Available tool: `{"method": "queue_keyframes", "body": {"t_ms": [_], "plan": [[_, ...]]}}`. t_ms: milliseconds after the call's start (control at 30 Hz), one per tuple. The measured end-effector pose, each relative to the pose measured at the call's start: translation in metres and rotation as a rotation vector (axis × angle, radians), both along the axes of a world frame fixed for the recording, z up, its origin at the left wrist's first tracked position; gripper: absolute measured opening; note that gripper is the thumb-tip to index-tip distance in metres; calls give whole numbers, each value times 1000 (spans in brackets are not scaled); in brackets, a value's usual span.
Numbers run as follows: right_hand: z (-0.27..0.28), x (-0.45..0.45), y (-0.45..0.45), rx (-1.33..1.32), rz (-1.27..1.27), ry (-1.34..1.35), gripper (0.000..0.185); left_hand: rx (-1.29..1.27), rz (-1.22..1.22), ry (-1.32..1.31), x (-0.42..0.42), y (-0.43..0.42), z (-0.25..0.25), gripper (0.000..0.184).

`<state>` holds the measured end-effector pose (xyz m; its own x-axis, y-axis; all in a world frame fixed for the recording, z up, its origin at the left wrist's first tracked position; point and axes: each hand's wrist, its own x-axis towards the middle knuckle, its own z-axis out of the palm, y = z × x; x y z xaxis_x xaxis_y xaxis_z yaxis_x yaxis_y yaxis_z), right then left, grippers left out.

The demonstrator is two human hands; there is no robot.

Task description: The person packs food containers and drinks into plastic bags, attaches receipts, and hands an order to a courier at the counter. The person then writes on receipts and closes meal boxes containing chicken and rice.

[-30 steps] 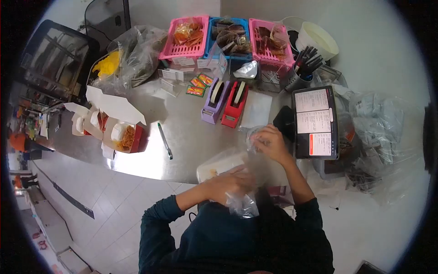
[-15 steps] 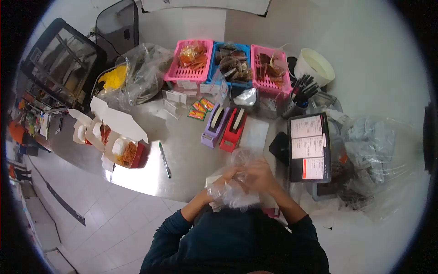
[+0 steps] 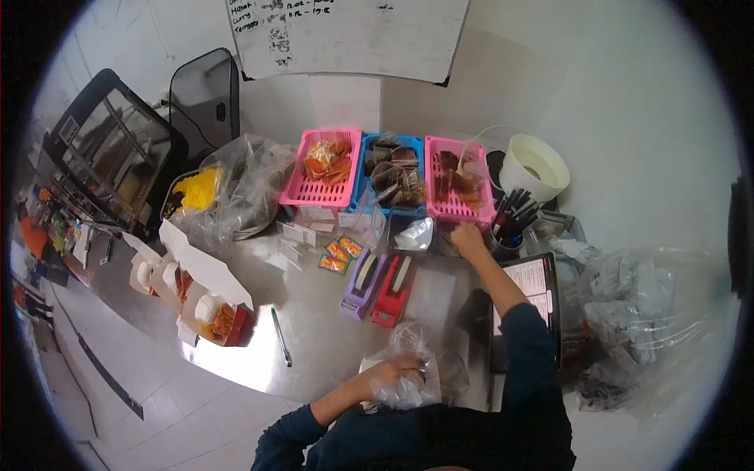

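Below a whiteboard [image 3: 353, 35], at the near edge of a steel counter [image 3: 323, 339], a clear plastic bag [image 3: 416, 392] is gripped by the left hand [image 3: 389, 377]; by a pink basket [image 3: 444, 211], the right hand's [image 3: 470, 240] grip cannot be told.

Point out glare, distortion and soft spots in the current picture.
Head view: white glare on the steel tabletop beside the pen; head view: fisheye distortion, corners black, the tabletop's front edge bowed; head view: the clear plastic bag at the left hand looks soft, its outline hard to trace; head view: text on the tablet too small to read.
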<state>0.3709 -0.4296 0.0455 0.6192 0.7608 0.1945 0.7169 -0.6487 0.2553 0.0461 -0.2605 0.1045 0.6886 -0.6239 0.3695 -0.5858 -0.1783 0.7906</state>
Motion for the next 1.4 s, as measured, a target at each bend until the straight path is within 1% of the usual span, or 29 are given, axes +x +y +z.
{"method": "queue_keyframes", "body": {"t_ms": [33,67,100,133,167,233,300,333,400,433,533,567,633,733,800,833,933,967,1000,1067,1100,1133,1167,1200,1233,1300,1400], "plan": [[-5,8,1,-172,73,-94,14,32,5,2,0,-1,6,28],[-9,16,0,-169,84,-93,12,65,12,6,0,-1,9,28],[-8,20,-1,-169,96,-89,11,31,20,62,-1,-2,9,26],[-8,21,0,-173,109,-81,9,71,72,16,-1,-1,8,25],[-8,24,0,-165,49,-39,9,106,122,-24,-3,-2,7,23],[17,17,-1,-160,-80,56,10,140,181,-69,-11,-6,7,21],[60,-23,-2,538,-41,402,8,146,196,-98,-13,-5,15,21],[83,-45,-2,892,-30,563,8,114,173,-112,-12,-4,10,21],[111,-98,-2,1296,19,922,13,45,127,-136,-10,-2,-6,23],[118,-124,-2,1503,43,1101,16,-45,80,-61,-8,-1,-2,26],[125,-184,-6,1742,13,1126,17,-43,36,26,-9,0,6,26],[122,-197,-8,1791,21,1113,15,-68,50,57,-11,0,4,22],[119,-223,-13,1842,-57,1104,14,-116,78,113,-15,-2,-4,16],[113,-257,-22,1857,-168,1078,13,-198,122,275,-26,-5,-15,15],[98,-276,-30,1866,-217,1095,13,-497,236,607,-32,-15,-16,11],[89,-282,-35,1848,-239,1096,12,-710,309,954,-35,-19,-10,10],[70,-299,-37,1739,-242,1132,10,-493,302,669,-39,-18,-28,11],[66,-302,-30,1770,-223,1175,10,-371,275,396,-35,-16,-33,13],[62,-303,-27,1647,-180,1209,11,-247,244,123,-32,-16,-30,15],[55,-301,-22,1395,-89,1265,12,-282,256,460,-36,-20,-8,16],[59,-300,-18,1250,-176,1206,14,-169,292,383,-35,-19,-6,17],[57,-300,-18,1256,-161,1284,15,-57,329,305,-35,-19,-3,17],[52,-299,-18,1259,-145,1362,16,182,386,-19,-31,-17,-8,17],[53,-298,-18,1257,-126,1442,18,285,423,-171,-30,-15,-9,17],[56,-299,-19,1255,-115,1414,18,383,470,-325,-29,-14,-8,18],[65,-306,-20,1250,-93,1364,19,308,539,-286,-33,-14,-6,22],[54,-320,-22,1336,-149,1411,17,129,747,-65,-42,-23,-10,19]]}}
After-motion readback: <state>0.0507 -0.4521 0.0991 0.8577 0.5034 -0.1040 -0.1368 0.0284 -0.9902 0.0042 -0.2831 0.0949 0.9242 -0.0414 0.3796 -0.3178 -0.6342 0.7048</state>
